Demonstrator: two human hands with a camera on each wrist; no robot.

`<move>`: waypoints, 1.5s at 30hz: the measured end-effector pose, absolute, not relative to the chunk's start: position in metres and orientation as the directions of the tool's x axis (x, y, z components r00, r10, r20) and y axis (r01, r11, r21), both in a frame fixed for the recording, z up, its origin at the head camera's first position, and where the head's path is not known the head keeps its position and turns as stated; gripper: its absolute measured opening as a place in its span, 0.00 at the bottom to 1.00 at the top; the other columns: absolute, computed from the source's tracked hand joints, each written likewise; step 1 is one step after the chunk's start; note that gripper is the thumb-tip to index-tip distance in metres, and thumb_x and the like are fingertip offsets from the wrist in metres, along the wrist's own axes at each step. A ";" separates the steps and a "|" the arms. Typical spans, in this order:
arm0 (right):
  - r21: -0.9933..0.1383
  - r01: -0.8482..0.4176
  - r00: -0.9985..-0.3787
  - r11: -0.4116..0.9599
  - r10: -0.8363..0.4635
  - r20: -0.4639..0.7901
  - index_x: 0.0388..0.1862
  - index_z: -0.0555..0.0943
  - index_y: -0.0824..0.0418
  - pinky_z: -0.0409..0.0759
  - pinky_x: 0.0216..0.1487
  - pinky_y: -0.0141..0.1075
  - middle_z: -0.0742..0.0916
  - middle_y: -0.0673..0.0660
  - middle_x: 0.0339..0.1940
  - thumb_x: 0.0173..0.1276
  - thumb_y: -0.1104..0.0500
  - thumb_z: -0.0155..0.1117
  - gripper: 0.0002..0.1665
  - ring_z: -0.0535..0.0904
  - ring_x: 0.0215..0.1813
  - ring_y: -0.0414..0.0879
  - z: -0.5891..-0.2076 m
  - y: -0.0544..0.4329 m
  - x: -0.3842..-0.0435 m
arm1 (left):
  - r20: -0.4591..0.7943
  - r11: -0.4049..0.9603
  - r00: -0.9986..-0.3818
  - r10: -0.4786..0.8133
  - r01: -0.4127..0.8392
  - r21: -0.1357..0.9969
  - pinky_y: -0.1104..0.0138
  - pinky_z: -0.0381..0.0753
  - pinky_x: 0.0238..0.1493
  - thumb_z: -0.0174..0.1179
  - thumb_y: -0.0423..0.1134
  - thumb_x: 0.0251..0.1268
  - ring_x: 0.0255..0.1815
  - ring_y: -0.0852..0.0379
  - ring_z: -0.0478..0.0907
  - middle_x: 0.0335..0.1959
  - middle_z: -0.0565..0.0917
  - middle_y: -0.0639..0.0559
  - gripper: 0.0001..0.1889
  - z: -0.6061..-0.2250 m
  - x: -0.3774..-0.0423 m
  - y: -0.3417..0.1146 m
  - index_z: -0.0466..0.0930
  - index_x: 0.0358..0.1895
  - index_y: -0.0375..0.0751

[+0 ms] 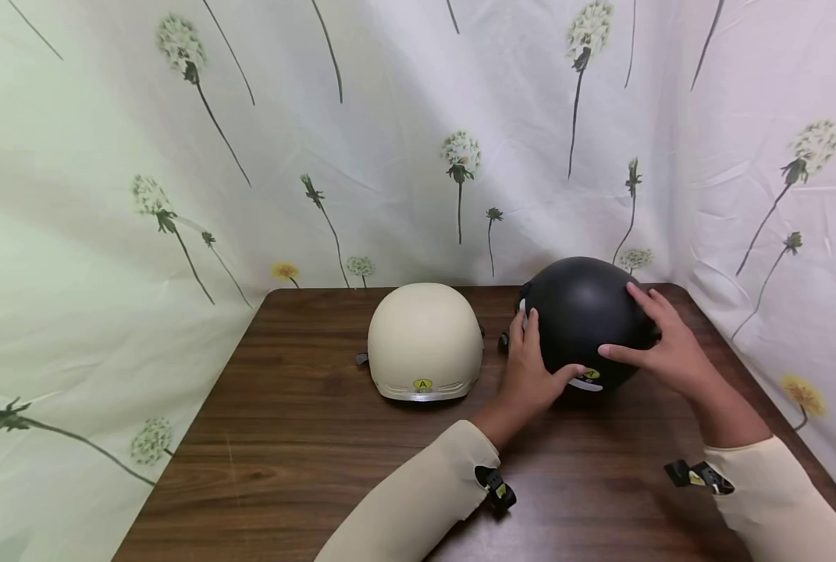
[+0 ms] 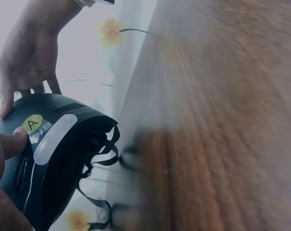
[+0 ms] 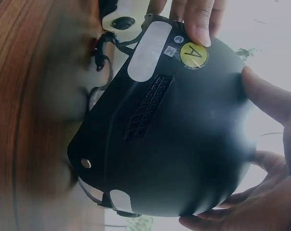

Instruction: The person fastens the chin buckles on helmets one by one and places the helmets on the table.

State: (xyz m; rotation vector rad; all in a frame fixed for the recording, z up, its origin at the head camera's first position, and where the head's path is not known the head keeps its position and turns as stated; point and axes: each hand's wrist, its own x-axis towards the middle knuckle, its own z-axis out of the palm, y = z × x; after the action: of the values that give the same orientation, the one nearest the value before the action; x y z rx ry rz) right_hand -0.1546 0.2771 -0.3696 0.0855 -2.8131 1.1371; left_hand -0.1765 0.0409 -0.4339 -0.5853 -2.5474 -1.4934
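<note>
Both hands hold a black helmet (image 1: 579, 312) above the right part of the table, its straps (image 2: 109, 149) dangling below the shell in the left wrist view. On the left side, my left hand (image 1: 533, 380) grips it, thumb beside the yellow "A" sticker (image 2: 33, 123). My right hand (image 1: 670, 351) spreads round the opposite side, with the thumb on the front and the fingers along the far edge. A white reflective strip (image 3: 149, 51) shows near the helmet's rim. To the left, a cream helmet (image 1: 425, 339) sits upright, also bearing a yellow "A" sticker.
The dark wood-grain table (image 1: 270, 437) runs back to a white curtain (image 1: 403, 172) printed with dandelions, which also hangs along both sides. A buckle (image 1: 362, 359) sticks out at the cream helmet's left. Black straps are fixed to both sleeves (image 1: 418, 499).
</note>
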 end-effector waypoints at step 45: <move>-0.687 -0.160 -0.987 0.709 -0.123 0.104 0.92 0.58 0.54 0.60 0.74 0.81 0.50 0.67 0.94 0.64 0.45 0.85 0.65 0.50 0.88 0.80 -0.398 0.248 -0.184 | 0.263 0.332 -0.950 0.168 0.306 0.892 0.33 0.70 0.77 0.80 0.52 0.64 0.83 0.28 0.63 0.84 0.57 0.30 0.60 -0.481 -0.185 0.017 0.48 0.89 0.38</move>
State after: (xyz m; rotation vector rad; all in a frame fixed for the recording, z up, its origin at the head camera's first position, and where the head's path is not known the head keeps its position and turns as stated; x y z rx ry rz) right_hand -0.1844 0.2479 -0.3985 0.2372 -2.8575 1.1559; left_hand -0.1847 0.0167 -0.4808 -0.4405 -2.4602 -1.6918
